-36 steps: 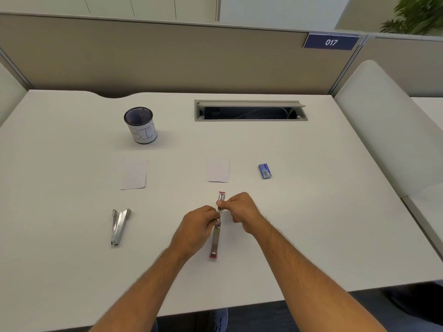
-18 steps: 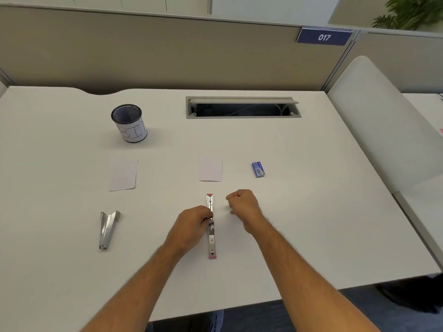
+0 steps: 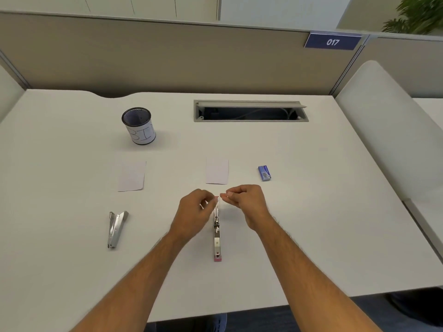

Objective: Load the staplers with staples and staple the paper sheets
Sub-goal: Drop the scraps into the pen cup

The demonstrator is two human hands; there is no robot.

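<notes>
A pink-tipped stapler point(image 3: 217, 238) lies opened out flat at the table's middle, pointing away from me. My left hand point(image 3: 194, 212) pinches its far arm from the left side. My right hand point(image 3: 247, 202) is curled, thumb and forefinger pressed together right beside the stapler's far pink tip; anything pinched there is too small to see. A second, silver stapler point(image 3: 116, 228) lies untouched to the left. Two small paper sheets lie beyond, a left sheet point(image 3: 132, 176) and a middle sheet point(image 3: 217, 171). A blue staple box point(image 3: 264, 173) sits to the right.
A mesh cup labelled BIN point(image 3: 140, 127) stands at the back left. An open cable slot point(image 3: 249, 111) is set into the table's back edge. A beige partition rises behind, and a white divider point(image 3: 383, 130) borders the right side.
My right hand, which had drawn away to the right, has come back to the stapler's far tip. My left hand slid from the hinge up toward the far arm.
</notes>
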